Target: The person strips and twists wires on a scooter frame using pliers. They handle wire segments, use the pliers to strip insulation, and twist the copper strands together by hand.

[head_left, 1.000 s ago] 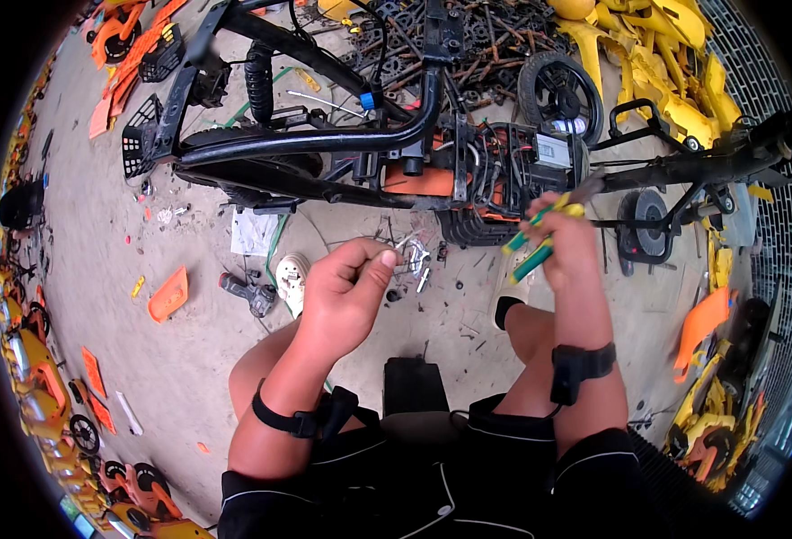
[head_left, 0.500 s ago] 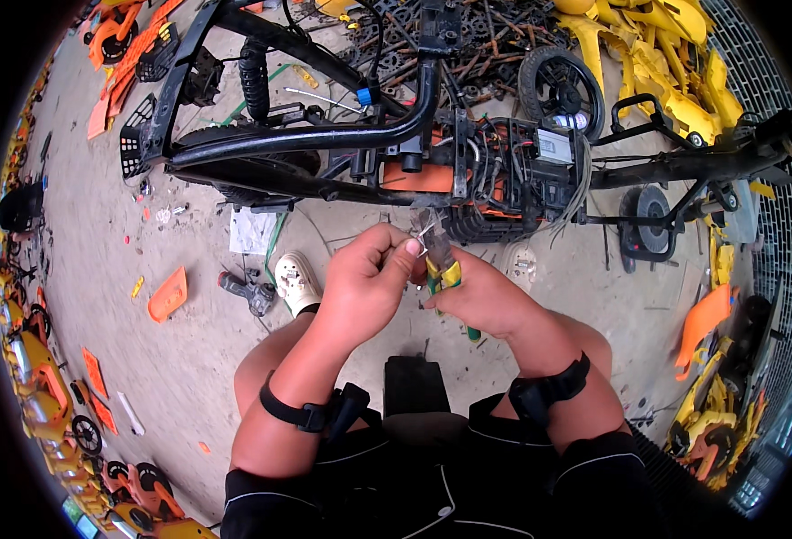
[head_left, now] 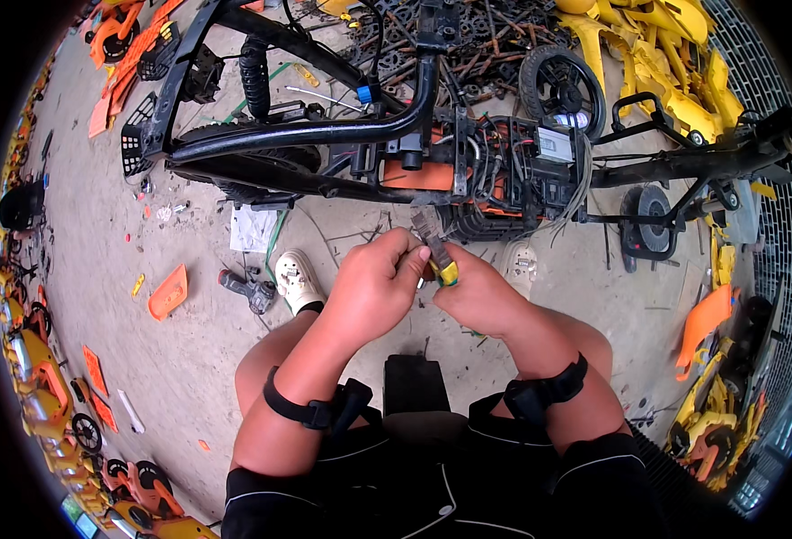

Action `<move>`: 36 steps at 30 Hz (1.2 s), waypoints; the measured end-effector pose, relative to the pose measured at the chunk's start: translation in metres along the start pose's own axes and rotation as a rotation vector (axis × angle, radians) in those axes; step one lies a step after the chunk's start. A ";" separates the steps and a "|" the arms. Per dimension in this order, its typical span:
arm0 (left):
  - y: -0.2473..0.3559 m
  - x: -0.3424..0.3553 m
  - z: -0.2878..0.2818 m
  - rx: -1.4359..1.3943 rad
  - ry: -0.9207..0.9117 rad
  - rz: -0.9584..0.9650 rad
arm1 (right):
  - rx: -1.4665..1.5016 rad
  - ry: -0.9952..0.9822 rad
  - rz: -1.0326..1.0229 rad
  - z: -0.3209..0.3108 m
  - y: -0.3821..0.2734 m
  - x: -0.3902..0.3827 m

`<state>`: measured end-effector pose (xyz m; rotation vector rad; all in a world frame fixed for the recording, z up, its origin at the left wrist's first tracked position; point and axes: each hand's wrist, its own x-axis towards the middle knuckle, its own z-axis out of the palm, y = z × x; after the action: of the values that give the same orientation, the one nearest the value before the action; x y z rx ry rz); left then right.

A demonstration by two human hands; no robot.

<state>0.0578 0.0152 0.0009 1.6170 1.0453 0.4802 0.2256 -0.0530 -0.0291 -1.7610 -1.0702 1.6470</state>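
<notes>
My right hand is closed around pliers with yellow and green handles and a grey metal head. Their jaws point up and left, past my left fingertips. My left hand is pinched, thumb against forefinger, right beside the jaws. A small pale end shows below its fingertips, too small to name. Both hands are held between my knees, just in front of a black vehicle frame with wiring and a battery-like box on it.
On the floor at left lie a cordless power tool, an orange panel and a white sheet. Dark metal parts are heaped behind the frame, near a small wheel. Yellow panels pile up at far right.
The pliers have turned in my right hand, and their handles are now mostly hidden. The thin pale strands at my left fingertips no longer show. My hands have drawn slightly closer together.
</notes>
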 end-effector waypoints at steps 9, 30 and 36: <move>0.001 0.002 0.000 -0.046 -0.004 -0.011 | -0.124 0.117 0.032 0.003 -0.008 0.005; -0.006 -0.004 0.005 -0.021 0.107 -0.017 | -0.067 0.106 0.013 0.012 -0.014 0.002; -0.005 -0.006 0.008 -0.028 0.107 -0.012 | -0.153 0.181 -0.006 0.014 -0.011 0.005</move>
<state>0.0589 0.0062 -0.0049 1.5739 1.1223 0.5760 0.2092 -0.0447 -0.0252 -1.9596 -1.1408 1.4028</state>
